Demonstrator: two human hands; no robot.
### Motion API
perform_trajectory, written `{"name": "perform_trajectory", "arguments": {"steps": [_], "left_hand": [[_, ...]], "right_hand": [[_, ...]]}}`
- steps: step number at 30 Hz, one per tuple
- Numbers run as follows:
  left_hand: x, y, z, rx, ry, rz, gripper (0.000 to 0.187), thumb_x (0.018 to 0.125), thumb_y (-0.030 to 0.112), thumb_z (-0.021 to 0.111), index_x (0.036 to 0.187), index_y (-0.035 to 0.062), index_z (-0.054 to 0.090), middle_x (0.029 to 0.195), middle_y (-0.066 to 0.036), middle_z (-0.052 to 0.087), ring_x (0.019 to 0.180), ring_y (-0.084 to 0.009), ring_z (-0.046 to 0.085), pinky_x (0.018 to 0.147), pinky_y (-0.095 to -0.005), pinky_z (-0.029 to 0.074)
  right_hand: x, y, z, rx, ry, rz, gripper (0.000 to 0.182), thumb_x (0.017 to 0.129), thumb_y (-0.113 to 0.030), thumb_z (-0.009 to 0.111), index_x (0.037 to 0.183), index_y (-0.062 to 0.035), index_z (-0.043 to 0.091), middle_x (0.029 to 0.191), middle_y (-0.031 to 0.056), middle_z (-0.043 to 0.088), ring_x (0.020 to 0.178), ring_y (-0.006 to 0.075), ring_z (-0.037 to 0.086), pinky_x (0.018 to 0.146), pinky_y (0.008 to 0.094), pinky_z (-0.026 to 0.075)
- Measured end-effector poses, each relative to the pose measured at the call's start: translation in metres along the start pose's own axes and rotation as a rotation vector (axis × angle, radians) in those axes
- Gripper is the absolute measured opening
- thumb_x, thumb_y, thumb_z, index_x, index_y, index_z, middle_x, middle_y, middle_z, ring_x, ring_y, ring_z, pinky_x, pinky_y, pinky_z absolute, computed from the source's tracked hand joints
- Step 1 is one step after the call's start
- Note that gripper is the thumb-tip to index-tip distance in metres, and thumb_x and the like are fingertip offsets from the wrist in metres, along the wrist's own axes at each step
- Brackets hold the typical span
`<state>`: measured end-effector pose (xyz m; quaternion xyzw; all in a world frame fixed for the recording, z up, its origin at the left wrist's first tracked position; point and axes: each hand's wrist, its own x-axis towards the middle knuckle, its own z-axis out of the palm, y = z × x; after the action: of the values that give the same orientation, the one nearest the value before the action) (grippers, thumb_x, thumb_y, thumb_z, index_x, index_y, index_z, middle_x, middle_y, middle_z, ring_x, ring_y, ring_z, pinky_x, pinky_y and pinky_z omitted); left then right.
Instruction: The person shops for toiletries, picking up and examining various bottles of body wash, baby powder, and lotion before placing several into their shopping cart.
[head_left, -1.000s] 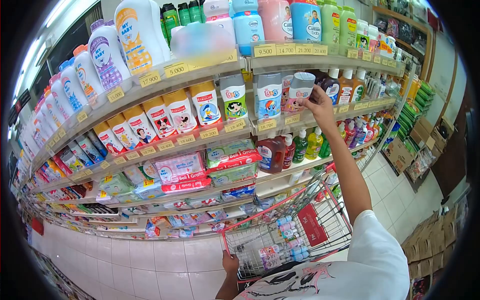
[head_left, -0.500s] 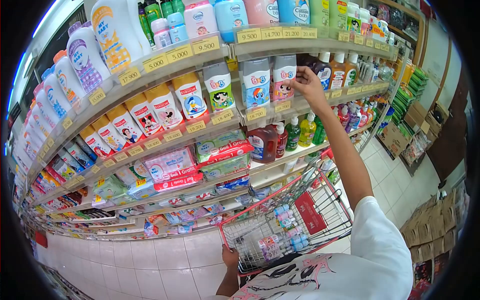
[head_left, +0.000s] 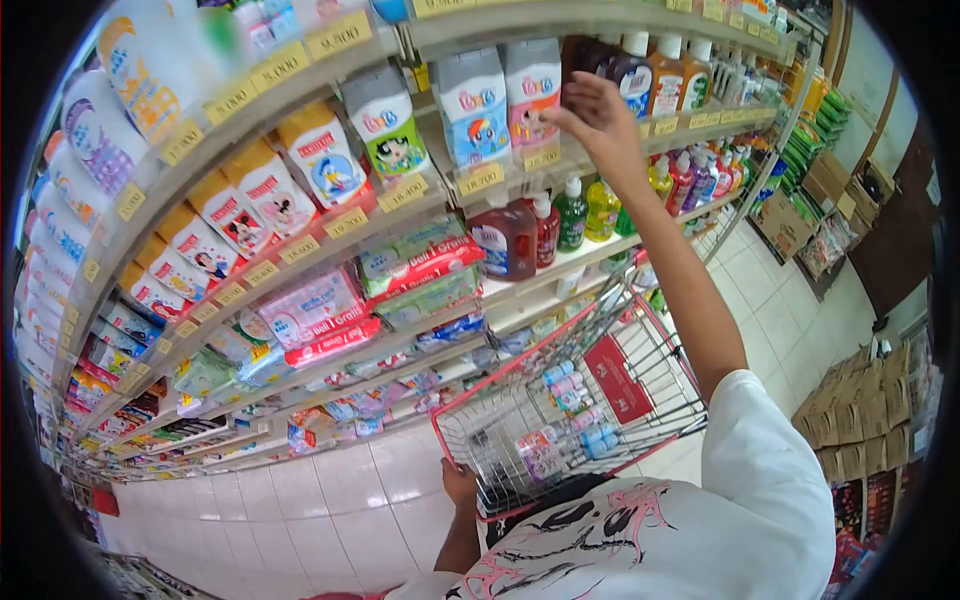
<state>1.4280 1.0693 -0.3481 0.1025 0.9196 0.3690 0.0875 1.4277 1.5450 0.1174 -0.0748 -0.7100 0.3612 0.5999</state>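
- Two bare hands show: the right hand (head_left: 598,115) up at the shelf (head_left: 592,150), the left hand (head_left: 459,482) low at the shopping cart (head_left: 441,434).
- The right arm reaches forward and up from the white sleeve (head_left: 752,440), its forearm slanting towards the upper left.
- The right hand is loosely spread, the thumb pointing left and the fingers slightly bent above it, with a gap between them.
- It pinches nothing; the thumb tip is at the right edge of the pink-labelled bottle (head_left: 533,95), and I cannot tell whether the two touch.
- That bottle stands upright on the shelf, grey cap up, just right of the blue-labelled bottle (head_left: 475,107) and left of the dark bottles (head_left: 630,75).
- Further left stands the green-labelled bottle (head_left: 388,125), also grey-capped.
- The left arm is low, near the body, and its hand is curled around the cart's red rail at the near left corner; the exact finger placement is too small to tell.
- Inside the cart lie small bottles (head_left: 597,438) and a printed pack (head_left: 540,455), well apart from the right hand.
- Pump bottles (head_left: 572,217) stand on the level below the raised hand, with wrapped packs (head_left: 315,305) to their left.
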Motion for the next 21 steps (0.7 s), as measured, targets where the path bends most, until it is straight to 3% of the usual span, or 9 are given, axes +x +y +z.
{"name": "perform_trajectory", "arguments": {"steps": [3,6,8,10,11,14,18,20,21], "left_hand": [[0.003,-0.021,0.014,-0.026,0.034,0.024,0.022,0.077,0.004,0.056,0.097,0.0016,0.050,0.080,-0.022,0.057,0.077,-0.0411,0.060,0.067,-0.0464,0.047],[0.002,-0.011,0.006,-0.167,-0.026,0.021,0.024,0.077,0.004,0.054,0.101,0.0031,0.051,0.076,-0.014,0.055,0.069,-0.0310,0.058,0.063,-0.0397,0.047],[0.006,-0.007,0.007,-0.111,-0.048,-0.067,0.023,0.079,0.003,0.053,0.102,0.0033,0.052,0.075,-0.013,0.057,0.068,-0.0281,0.059,0.063,-0.0383,0.047],[0.006,-0.013,0.013,-0.077,-0.040,-0.020,0.024,0.080,0.001,0.052,0.103,0.0026,0.052,0.079,-0.013,0.059,0.069,-0.0279,0.059,0.063,-0.0383,0.048],[0.008,-0.015,0.016,-0.057,-0.035,-0.016,0.024,0.080,0.001,0.052,0.104,0.0021,0.052,0.081,-0.014,0.059,0.070,-0.0279,0.060,0.064,-0.0381,0.048],[0.015,-0.011,0.019,-0.042,-0.055,-0.056,0.025,0.081,-0.001,0.051,0.105,0.0012,0.052,0.086,-0.015,0.061,0.072,-0.0279,0.061,0.066,-0.0374,0.049],[0.010,-0.008,0.015,-0.128,-0.093,-0.163,0.024,0.083,-0.001,0.051,0.107,-0.0001,0.052,0.091,-0.015,0.062,0.079,-0.0268,0.063,0.068,-0.0353,0.050],[0.010,-0.018,0.021,-0.108,-0.068,-0.063,0.024,0.084,-0.002,0.050,0.108,-0.0012,0.051,0.093,-0.015,0.063,0.083,-0.0254,0.064,0.071,-0.0343,0.050],[0.008,-0.014,0.019,-0.098,-0.073,-0.083,0.024,0.084,-0.002,0.050,0.108,-0.0016,0.051,0.094,-0.016,0.063,0.085,-0.0255,0.064,0.072,-0.0342,0.050]], "right_hand": [[-0.087,-0.009,-0.018,-0.062,0.166,-0.016,0.018,0.089,-0.016,0.065,0.095,0.0007,0.062,0.082,0.0056,0.064,0.078,0.0126,0.060,0.075,0.0265,0.047],[-0.247,0.029,-0.009,-0.090,0.047,0.351,0.028,0.097,-0.018,0.054,0.077,0.0009,0.060,0.067,0.0016,0.056,0.064,0.0088,0.051,0.063,0.0239,0.042],[-0.385,0.078,-0.003,0.090,-0.232,0.896,0.022,0.098,-0.021,0.051,0.091,-0.0024,0.059,0.080,0.0016,0.058,0.067,0.0074,0.052,0.060,0.0247,0.044],[-0.508,0.109,0.009,0.307,0.060,1.859,0.021,0.095,-0.021,0.053,0.109,-0.0056,0.054,0.089,0.0049,0.059,0.071,0.0133,0.056,0.061,0.0291,0.051],[-0.552,0.118,0.006,0.355,0.099,2.103,0.028,0.089,-0.015,0.062,0.113,-0.0034,0.055,0.093,0.0070,0.060,0.084,0.0196,0.062,0.073,0.0367,0.054],[-0.728,0.160,0.004,0.350,0.350,2.266,0.027,0.085,-0.022,0.067,0.105,-0.0055,0.061,0.082,0.0066,0.059,0.080,0.0233,0.063,0.073,0.0393,0.055],[-0.822,0.198,0.033,-0.034,0.532,2.258,0.026,0.081,-0.028,0.071,0.097,-0.0090,0.064,0.080,0.0075,0.061,0.077,0.0237,0.063,0.067,0.0411,0.055],[-0.865,0.239,0.037,-0.504,0.258,2.141,0.032,0.080,-0.031,0.072,0.096,-0.0042,0.062,0.084,0.0106,0.064,0.077,0.0226,0.063,0.065,0.0402,0.054],[-0.810,0.223,0.060,-0.648,0.443,2.036,0.057,0.069,-0.039,0.077,0.097,0.0089,0.063,0.092,0.0194,0.069,0.083,0.0327,0.068,0.067,0.0366,0.054]]}}
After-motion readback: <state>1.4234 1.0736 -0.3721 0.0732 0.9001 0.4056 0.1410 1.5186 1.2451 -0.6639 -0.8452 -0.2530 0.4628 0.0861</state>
